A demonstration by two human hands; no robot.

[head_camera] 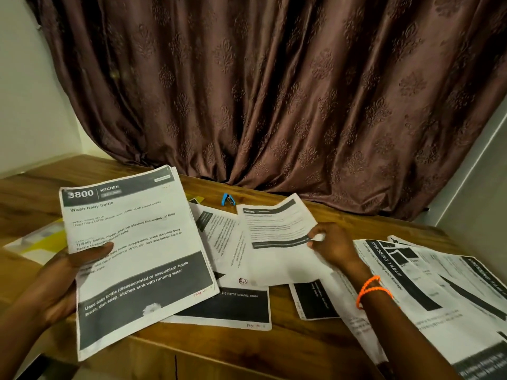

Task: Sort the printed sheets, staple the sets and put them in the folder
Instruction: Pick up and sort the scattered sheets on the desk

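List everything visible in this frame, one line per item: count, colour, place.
stack of sheets: one, white with grey bands, held up at left
single sheet: one, white, centre
loose sheets: several, white and black, spread on table
stapler: one, blue, far table edge
folder: one, yellow, left, partly hidden
table: one, brown wood
curtain: one, brown, behind
bracelets: orange, right wrist
left hand: grips stack
right hand: pinches single sheet

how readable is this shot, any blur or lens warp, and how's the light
Head view: dim, warm light; the stack gripped by the left hand reads clearly, the sheet pinched by the right hand is too soft to read, and wide-angle warp bends the table edge and far-right sheets.
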